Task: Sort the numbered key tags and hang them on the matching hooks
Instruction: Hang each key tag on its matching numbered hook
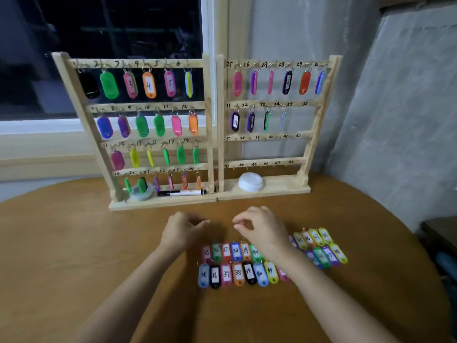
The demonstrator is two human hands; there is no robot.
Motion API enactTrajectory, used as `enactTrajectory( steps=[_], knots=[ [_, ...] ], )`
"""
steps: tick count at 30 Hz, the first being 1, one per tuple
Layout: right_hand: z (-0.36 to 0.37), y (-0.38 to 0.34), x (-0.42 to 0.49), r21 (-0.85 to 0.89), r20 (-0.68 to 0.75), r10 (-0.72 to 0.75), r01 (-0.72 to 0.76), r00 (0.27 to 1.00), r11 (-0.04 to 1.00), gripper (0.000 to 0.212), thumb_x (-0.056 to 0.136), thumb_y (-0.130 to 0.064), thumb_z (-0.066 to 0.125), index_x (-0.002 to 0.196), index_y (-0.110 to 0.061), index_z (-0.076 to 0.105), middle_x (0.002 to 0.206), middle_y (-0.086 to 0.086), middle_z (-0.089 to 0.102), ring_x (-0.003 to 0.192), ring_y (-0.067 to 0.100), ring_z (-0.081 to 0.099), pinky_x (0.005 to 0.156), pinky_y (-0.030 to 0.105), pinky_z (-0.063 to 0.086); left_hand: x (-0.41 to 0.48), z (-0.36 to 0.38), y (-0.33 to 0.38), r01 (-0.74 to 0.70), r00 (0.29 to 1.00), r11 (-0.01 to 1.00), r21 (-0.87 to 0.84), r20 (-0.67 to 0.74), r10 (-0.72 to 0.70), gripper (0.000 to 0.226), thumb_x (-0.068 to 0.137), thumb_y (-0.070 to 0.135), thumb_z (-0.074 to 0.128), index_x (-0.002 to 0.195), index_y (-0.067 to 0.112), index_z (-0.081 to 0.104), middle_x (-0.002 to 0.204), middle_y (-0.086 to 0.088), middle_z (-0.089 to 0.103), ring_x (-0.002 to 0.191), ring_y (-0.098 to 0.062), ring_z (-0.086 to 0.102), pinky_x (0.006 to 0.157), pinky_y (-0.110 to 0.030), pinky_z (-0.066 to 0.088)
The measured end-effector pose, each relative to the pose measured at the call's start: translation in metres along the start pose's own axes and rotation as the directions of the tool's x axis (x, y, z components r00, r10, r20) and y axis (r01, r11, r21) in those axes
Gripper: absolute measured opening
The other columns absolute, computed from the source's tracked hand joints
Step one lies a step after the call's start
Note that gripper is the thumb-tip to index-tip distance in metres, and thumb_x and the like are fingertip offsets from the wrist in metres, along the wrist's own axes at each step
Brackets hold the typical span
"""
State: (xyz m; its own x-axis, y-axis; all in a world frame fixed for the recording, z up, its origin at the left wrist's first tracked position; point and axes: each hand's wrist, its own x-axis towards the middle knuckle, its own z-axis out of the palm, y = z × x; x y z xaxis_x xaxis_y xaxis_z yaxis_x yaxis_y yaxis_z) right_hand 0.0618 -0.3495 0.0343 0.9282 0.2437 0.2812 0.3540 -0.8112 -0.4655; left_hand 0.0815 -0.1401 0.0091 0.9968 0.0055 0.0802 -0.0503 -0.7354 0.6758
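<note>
Head view: a round brown wooden table (pixel 74 243) fills the foreground, set before a dark window (pixel 111 26) and a grey plaster wall (pixel 395 95). Two wooden racks stand side by side at its far edge. The left rack (pixel 160 203) is hand-numbered up to 24, and tags hang along all four of its rows; "3", "4" and "5" are readable. The right rack (pixel 284 188) is numbered 25 to 48, with tags on hooks 25 to 34 only.

Loose key tags (pixel 237 273) lie in two rows on the table near the person, marked from 35 upward. The left hand (pixel 184 230) and right hand (pixel 259 227) hover just beyond them with fingers curled. Motion blur makes it impossible to tell whether either hand pinches anything.

A marker (pixel 183 193) lies on the left rack's base.
</note>
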Motion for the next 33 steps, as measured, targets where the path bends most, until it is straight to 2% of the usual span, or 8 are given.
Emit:
enactTrajectory(
  steps=[2,4,5,9,14,20,26,33],
  knots=[
    [0.016,-0.006,-0.009,-0.001,0.027,-0.002,0.002,1.000,1.000,0.015,0.091,-0.033,0.061,0.103,-0.031,0.071,0.099,-0.013,0.065,0.092,0.008,0.046,0.080,0.027,0.041,-0.011,0.000,-0.018,0.006,1.000,1.000,0.024,0.025,-0.006,0.018,0.084,0.033,0.071,0.096,0.021,0.076,0.086,0.007,0.071,0.078,-0.006,0.064,0.073,-0.020,0.052],
    [0.029,-0.010,-0.015,-0.001,0.038,-0.002,0.002,0.999,1.000,0.016,0.091,-0.033,0.061,0.103,-0.031,0.071,0.100,-0.013,0.065,0.093,0.010,0.047,0.080,0.027,0.042,-0.019,0.000,-0.028,-0.014,0.999,0.999,0.044,0.040,0.012,0.019,0.083,0.032,0.073,0.095,0.018,0.076,0.086,0.007,0.072,0.077,-0.005,0.062,0.066,-0.007,0.042],
    [0.034,-0.011,-0.017,-0.001,0.039,-0.004,0.004,0.999,1.000,0.016,0.091,-0.032,0.061,0.103,-0.031,0.072,0.100,-0.013,0.066,0.094,0.012,0.049,0.078,0.028,0.043,-0.022,0.000,-0.031,-0.030,0.998,0.999,0.041,0.048,0.028,0.019,0.082,0.031,0.074,0.095,0.018,0.076,0.088,0.007,0.072,0.078,-0.004,0.062,0.066,-0.006,0.041],
    [0.048,-0.016,-0.024,0.023,0.031,0.011,-0.011,0.999,1.000,0.014,0.090,-0.032,0.062,0.100,-0.032,0.073,0.096,-0.014,0.066,0.094,0.012,0.050,0.075,0.030,0.046,-0.025,0.002,-0.030,-0.089,0.993,0.996,0.029,0.075,0.086,0.022,0.079,0.027,0.078,0.099,0.018,0.076,0.096,0.008,0.072,0.083,-0.003,0.062,0.074,-0.011,0.045],
    [0.054,-0.017,-0.032,0.015,0.018,0.019,-0.020,1.000,1.000,0.016,0.090,-0.032,0.064,0.103,-0.032,0.073,0.098,-0.015,0.066,0.094,0.011,0.051,0.074,0.032,0.048,-0.022,0.012,-0.028,-0.070,0.992,0.997,0.035,0.103,0.066,0.023,0.075,0.033,0.080,0.096,0.024,0.076,0.096,0.009,0.073,0.086,-0.006,0.065,0.081,-0.032,0.054],
    [0.056,-0.018,-0.037,-0.009,0.007,0.020,-0.020,1.000,1.000,0.016,0.090,-0.034,0.063,0.102,-0.032,0.073,0.097,-0.014,0.067,0.093,0.010,0.050,0.072,0.027,0.044,-0.022,0.020,-0.019,-0.096,0.995,0.988,0.119,0.027,0.094,0.012,0.079,0.032,0.074,0.090,0.027,0.075,0.091,0.011,0.070,0.080,-0.005,0.059,0.066,-0.023,0.046],
    [0.061,-0.020,-0.038,0.027,0.011,0.013,-0.013,1.000,1.000,0.012,0.090,-0.031,0.064,0.098,-0.031,0.073,0.093,-0.015,0.066,0.092,0.010,0.049,0.070,0.029,0.046,-0.021,0.020,-0.028,-0.081,0.995,0.995,0.059,-0.049,0.084,0.008,0.082,0.029,0.073,0.086,0.023,0.076,0.090,0.009,0.072,0.082,-0.011,0.064,0.071,-0.032,0.052],
    [0.065,-0.034,-0.034,0.007,0.046,-0.033,0.033,0.998,0.999,0.018,0.090,-0.037,0.063,0.103,-0.030,0.072,0.097,-0.015,0.065,0.094,0.010,0.047,0.073,0.026,0.042,-0.021,0.006,-0.037,-0.061,0.996,0.998,-0.029,-0.070,0.059,0.006,0.084,0.023,0.072,0.082,0.020,0.076,0.075,0.008,0.069,0.071,-0.010,0.063,0.065,-0.027,0.050]
  ],
)
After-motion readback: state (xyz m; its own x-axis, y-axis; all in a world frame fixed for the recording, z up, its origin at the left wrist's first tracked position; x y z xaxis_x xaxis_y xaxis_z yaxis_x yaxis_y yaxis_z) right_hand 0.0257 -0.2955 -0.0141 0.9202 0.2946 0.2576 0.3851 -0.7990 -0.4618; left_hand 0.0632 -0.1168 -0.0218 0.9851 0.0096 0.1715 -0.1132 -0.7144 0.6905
